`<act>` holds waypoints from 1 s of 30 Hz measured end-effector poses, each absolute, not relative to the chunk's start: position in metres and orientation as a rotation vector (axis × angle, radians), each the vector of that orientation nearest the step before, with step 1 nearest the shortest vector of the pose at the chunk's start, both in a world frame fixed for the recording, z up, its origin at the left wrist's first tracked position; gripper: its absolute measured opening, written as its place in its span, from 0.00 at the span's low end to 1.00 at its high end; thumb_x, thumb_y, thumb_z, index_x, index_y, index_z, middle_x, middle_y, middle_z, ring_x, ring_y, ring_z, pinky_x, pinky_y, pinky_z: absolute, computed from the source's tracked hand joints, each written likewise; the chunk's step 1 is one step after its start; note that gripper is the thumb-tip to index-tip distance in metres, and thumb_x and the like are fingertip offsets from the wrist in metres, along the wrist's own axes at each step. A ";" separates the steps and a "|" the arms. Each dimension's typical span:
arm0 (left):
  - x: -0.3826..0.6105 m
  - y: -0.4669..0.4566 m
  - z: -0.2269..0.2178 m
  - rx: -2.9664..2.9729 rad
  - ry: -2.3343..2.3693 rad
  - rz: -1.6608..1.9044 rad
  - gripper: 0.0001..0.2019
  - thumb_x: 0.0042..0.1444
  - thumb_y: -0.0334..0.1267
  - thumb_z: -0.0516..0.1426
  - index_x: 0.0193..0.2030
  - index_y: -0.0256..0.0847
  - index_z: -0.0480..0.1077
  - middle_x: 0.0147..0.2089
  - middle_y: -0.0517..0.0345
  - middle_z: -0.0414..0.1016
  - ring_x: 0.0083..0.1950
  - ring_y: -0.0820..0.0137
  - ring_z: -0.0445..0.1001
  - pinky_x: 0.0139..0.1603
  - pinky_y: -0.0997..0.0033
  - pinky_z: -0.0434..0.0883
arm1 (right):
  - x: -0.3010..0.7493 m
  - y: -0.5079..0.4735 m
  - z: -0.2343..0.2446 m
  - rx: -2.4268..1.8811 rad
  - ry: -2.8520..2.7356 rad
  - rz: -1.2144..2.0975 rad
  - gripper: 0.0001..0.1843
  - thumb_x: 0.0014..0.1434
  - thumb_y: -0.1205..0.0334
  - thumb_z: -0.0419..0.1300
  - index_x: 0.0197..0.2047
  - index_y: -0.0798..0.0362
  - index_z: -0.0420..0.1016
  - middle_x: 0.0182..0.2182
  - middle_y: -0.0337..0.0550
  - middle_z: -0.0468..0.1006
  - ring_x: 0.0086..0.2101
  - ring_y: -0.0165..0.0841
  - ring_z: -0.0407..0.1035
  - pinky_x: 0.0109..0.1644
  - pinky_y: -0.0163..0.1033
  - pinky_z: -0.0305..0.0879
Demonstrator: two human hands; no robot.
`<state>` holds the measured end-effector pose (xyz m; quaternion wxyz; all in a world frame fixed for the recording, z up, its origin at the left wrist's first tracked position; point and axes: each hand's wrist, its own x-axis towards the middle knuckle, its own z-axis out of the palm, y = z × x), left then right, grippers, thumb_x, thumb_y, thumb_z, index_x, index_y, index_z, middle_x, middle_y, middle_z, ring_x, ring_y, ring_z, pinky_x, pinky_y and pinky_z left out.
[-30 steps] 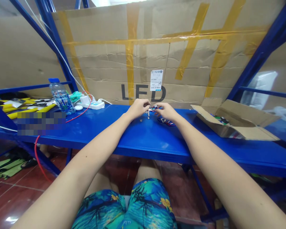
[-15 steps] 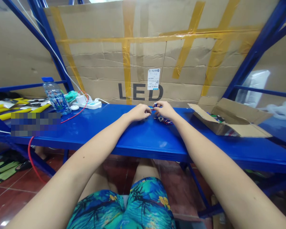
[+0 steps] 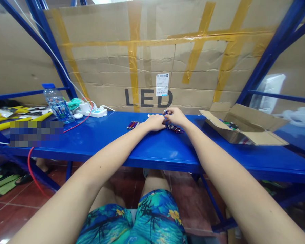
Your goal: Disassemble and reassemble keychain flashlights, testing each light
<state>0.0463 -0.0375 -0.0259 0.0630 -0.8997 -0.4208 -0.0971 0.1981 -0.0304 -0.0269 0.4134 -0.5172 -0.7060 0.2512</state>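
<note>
Small blue piece [image 3: 165,112] pinched in the right hand [image 3: 176,117], close over the blue surface [image 3: 167,149]

Both hands together near the far edge, right of the middle of the seated person's view. Right fingers grasping the blue piece between thumb and forefinger. Its visible end points up; lower part hidden by the fingers. Long axis seems roughly upright; exact tilt too small to read.

Left hand [image 3: 157,122] low and palm down, fingers curled, tips just beside the right fingertips. Cannot tell whether they grasp anything.

Just below the right hand: a cluster of metallic and dark red clips [image 3: 176,129], strung out left to right, its right end a little nearer the person.

Left of the left wrist: a row of short coloured bars [image 3: 133,125], purple, red and pale, lying side by side. Long axes run away from the person. Beyond the left hand: more small coloured pieces [image 3: 150,115], partly covered.

Well to the right, an open cardboard box [image 3: 268,138], flaps spread, small green and dark items inside. Well to the left, a blue-capped bottle [image 3: 58,105] and a white power strip [image 3: 98,112]. Behind all, a taped cardboard sheet [image 3: 104,74] lettered LED.
</note>
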 end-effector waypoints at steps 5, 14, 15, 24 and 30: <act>0.043 -0.032 -0.027 -2.888 -1.354 -0.346 0.06 0.54 0.37 0.60 0.34 0.37 0.78 0.34 0.50 0.80 0.36 0.63 0.76 0.36 0.69 0.67 | 0.198 -0.031 -0.026 -1.267 -1.781 0.661 0.09 0.55 0.75 0.59 0.39 0.57 0.76 0.27 0.38 0.72 0.25 0.26 0.68 0.28 0.30 0.68; 0.018 -0.046 -0.015 -2.914 -1.205 -0.885 0.05 0.52 0.32 0.61 0.35 0.36 0.77 0.34 0.55 0.80 0.35 0.69 0.75 0.35 0.72 0.66 | 0.203 -0.031 -0.029 -1.199 -1.832 0.700 0.09 0.52 0.77 0.58 0.36 0.59 0.76 0.29 0.42 0.76 0.26 0.28 0.69 0.31 0.33 0.69; 0.015 -0.048 -0.014 -2.858 -1.140 -0.977 0.05 0.54 0.32 0.60 0.37 0.36 0.77 0.35 0.55 0.80 0.35 0.70 0.74 0.36 0.72 0.66 | 0.204 -0.031 -0.029 -1.200 -1.849 0.705 0.09 0.51 0.77 0.58 0.36 0.59 0.76 0.29 0.41 0.76 0.26 0.28 0.69 0.31 0.33 0.69; 0.018 -0.046 -0.022 -2.713 -0.738 -1.035 0.03 0.59 0.29 0.57 0.38 0.37 0.71 0.38 0.53 0.75 0.40 0.68 0.73 0.42 0.69 0.68 | 0.204 -0.028 -0.033 -0.988 -2.034 0.707 0.07 0.44 0.65 0.63 0.29 0.57 0.79 0.25 0.38 0.75 0.27 0.32 0.67 0.34 0.38 0.65; 0.016 -0.040 -0.025 -2.698 -0.741 -1.009 0.02 0.60 0.28 0.56 0.38 0.37 0.70 0.38 0.52 0.74 0.40 0.67 0.72 0.43 0.68 0.69 | 0.201 -0.028 -0.033 -0.986 -2.010 0.749 0.06 0.41 0.65 0.62 0.27 0.56 0.77 0.23 0.37 0.74 0.27 0.32 0.66 0.33 0.38 0.64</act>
